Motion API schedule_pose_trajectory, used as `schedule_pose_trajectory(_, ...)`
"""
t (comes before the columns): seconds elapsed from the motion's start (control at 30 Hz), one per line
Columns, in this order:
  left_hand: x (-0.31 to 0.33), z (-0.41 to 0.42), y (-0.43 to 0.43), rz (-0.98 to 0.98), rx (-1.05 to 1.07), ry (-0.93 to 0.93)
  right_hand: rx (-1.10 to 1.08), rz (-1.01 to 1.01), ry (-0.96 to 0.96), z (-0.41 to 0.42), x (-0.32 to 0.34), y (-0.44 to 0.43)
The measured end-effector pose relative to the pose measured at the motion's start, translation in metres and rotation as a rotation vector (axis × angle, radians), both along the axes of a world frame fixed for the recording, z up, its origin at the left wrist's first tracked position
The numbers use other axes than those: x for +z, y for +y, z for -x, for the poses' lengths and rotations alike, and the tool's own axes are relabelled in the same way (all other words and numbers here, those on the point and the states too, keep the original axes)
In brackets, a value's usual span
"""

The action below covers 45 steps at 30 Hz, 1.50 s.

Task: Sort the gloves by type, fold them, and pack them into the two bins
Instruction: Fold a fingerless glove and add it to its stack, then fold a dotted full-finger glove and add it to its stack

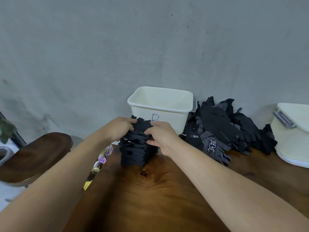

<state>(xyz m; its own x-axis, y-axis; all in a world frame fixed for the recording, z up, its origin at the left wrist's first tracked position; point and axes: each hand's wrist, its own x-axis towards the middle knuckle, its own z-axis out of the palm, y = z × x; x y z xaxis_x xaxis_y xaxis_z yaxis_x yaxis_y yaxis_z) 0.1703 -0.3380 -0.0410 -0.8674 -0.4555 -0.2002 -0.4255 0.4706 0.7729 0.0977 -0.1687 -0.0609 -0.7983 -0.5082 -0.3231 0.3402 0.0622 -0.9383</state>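
A tall stack of folded black gloves (133, 153) stands on the wooden table (150, 198), just in front of a white bin (160, 104) marked with a blue letter B. My left hand (120, 129) and my right hand (158, 134) both grip the top black glove (142, 125) of the stack from either side, its fingers pointing toward the bin. The bin's visible inside looks bare. To the right lies a loose pile of black gloves (225, 128), some with white dots and print.
A second white bin (291, 136) lies tipped at the table's right edge, its grey latch showing. A brown chair seat (33, 156) stands to the left. Small packets (103, 158) sit below the table's left edge. A grey wall runs behind.
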Motion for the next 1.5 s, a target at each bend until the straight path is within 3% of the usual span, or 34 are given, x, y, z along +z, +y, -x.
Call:
schedule_pose_trajectory(0.27, -0.017, -0.004, 0.001, 0.092, -0.018, 0.025, 0.008, -0.066, 0.135, -0.004, -0.014, -0.007)
schedule_pose_trajectory(0.5, -0.031, -0.016, 0.006, 0.445, 0.065, 0.078, 0.087, -0.270, 0.483, -0.004, -0.022, 0.016)
schedule_pose_trajectory(0.6, -0.025, -0.020, 0.021, 0.575, 0.070, 0.191, 0.051, -0.229, 0.510, -0.005, -0.018, 0.036)
schedule_pose_trajectory(0.93, -0.015, -0.005, 0.130, 0.679, -0.142, 0.431, 0.041, -0.228, 0.592, -0.006, -0.009, 0.152)
schedule_pose_trajectory(1.1, -0.026, 0.016, 0.184, 0.633, -0.242, 0.351, -0.050, -0.271, 0.618, 0.003, -0.019, 0.225)
schedule_pose_trajectory(1.33, -0.049, 0.051, 0.224, 0.534, -0.234, 0.059, -0.134, -0.401, 0.638, 0.018, -0.044, 0.316)
schedule_pose_trajectory(1.5, -0.047, 0.064, 0.238, 0.764, -0.220, 0.126, -0.164, -0.416, 0.648, 0.018, -0.067, 0.356)
